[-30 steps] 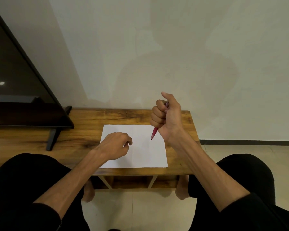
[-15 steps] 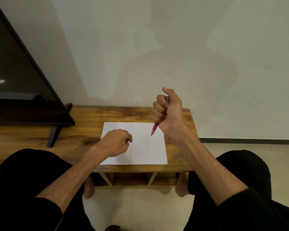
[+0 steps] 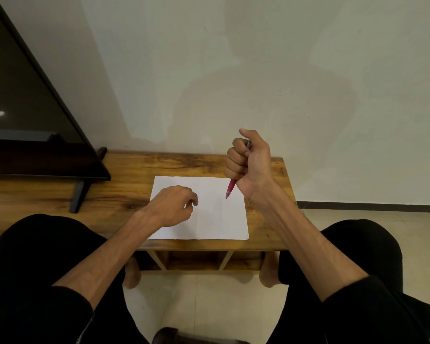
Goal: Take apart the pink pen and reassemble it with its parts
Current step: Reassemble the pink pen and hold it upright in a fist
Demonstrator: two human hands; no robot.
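Note:
My right hand (image 3: 252, 165) grips the pink pen (image 3: 231, 188) in a fist above the right edge of a white sheet of paper (image 3: 216, 219). The thumb is raised over the pen's top end, and the pen's tip points down toward the sheet. Most of the barrel is hidden inside the fist. My left hand (image 3: 174, 204) rests on the left part of the paper with its fingers loosely curled; nothing shows in it.
The paper lies on a low wooden table (image 3: 124, 192) against a pale wall. A dark television (image 3: 30, 135) on a black stand occupies the table's left side. My knees in black trousers flank the table's front edge.
My right hand has lifted slightly with the pen between the earliest frame and now. The left hand has stayed on the paper.

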